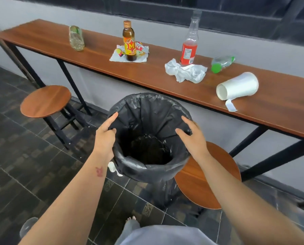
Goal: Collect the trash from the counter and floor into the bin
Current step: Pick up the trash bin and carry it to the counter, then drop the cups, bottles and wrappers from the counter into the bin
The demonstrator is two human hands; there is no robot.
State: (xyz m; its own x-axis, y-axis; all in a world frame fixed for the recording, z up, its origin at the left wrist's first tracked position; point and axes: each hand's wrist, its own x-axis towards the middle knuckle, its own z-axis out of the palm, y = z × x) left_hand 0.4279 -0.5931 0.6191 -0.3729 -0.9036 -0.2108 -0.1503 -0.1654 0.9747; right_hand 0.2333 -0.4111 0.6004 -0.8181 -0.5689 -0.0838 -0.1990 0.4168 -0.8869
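Note:
A bin (153, 171) lined with a black bag stands in front of the wooden counter (98, 55). My left hand (105, 137) grips the left rim of the liner. My right hand (193, 137) rests on the right rim, fingers spread. On the counter lie a crushed clear bottle (76, 38), a brown bottle (129, 41) standing on wrappers (142, 50), a clear bottle with red liquid (189, 48), crumpled white paper (184, 71), a green-capped bottle (221, 63) on its side, and a tipped white paper cup (237, 88). A small white scrap (112, 167) lies on the floor by the bin.
Two round wooden stools stand under the counter, one at the left (45, 101) and one at the right (204, 177) just behind the bin. A clear plastic item (27, 227) lies on the dark tiled floor at lower left. My foot (130, 221) is below the bin.

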